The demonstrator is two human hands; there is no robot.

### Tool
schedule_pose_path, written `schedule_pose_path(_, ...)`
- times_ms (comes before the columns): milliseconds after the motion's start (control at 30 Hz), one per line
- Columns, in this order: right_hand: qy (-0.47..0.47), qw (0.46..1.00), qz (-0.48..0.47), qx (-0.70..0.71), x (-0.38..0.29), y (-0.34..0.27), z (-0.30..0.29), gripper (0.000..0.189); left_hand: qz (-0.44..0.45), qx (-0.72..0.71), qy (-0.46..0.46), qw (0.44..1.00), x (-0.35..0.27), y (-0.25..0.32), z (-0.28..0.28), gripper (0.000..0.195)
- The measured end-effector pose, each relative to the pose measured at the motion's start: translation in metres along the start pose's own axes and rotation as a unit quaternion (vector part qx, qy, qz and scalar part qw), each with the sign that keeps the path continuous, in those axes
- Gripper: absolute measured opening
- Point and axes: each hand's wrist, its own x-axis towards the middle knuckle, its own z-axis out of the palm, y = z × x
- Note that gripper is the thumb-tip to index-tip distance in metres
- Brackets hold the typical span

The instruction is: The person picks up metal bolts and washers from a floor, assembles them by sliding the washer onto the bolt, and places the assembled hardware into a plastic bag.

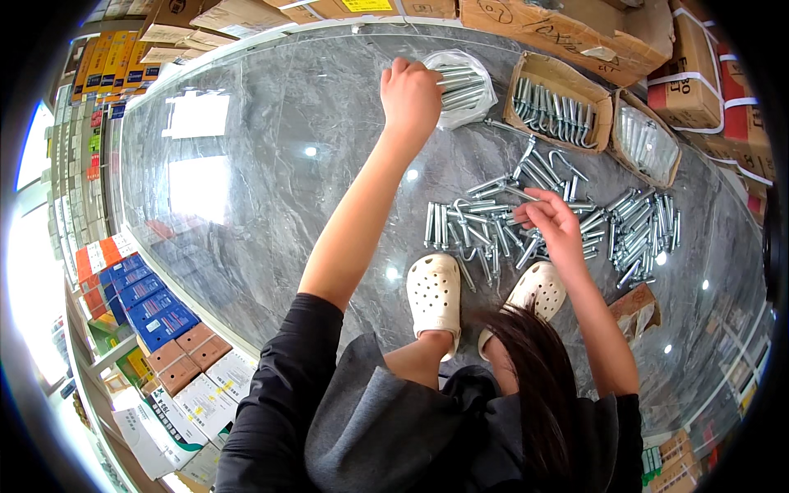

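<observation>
My left hand point(412, 92) is at the left edge of a clear plastic bag point(487, 111) that holds several metal bolts point(462, 86) lying side by side. Its fingers are curled, with the tips hidden, so whether it grips anything is unclear. Over a loose pile of zinc-coloured hook expansion bolts point(487, 222) hovers my right hand point(555, 223), its fingers bent. One bolt point(521, 193) runs up to its fingertips; I cannot tell if it is held. Some bolts in the pile end in open hooks. A denser heap of bolts point(641, 228) lies to the right.
An open cardboard box point(515, 117) holds a row of hook bolts; beside it another box point(672, 169) holds bagged pieces. Larger cartons point(548, 37) line the far side. My cream clogs point(434, 296) stand close to the pile. Shelves with boxes point(154, 314) run along the left.
</observation>
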Motion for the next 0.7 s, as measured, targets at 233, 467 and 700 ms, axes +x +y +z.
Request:
schedule_pose_path(233, 0.009, 1.000, 0.006, 0.008, -0.002, 0.002, 0.000, 0.026, -0.024, -0.044, -0.032, 0.998, 0.006, -0.004, 0.021, 0.015)
schedule_pose_path(467, 0.011, 1.000, 0.004, 0.012, -0.003, 0.003, -0.003, 0.026, -0.005, -0.084, -0.011, 0.996, -0.005, 0.004, 0.025, 0.013)
schedule_pose_path(700, 0.014, 1.000, 0.012, 0.013, -0.006, 0.004, -0.001, 0.026, 0.008, -0.092, 0.037, 0.995, 0.000, 0.006, 0.035, 0.004)
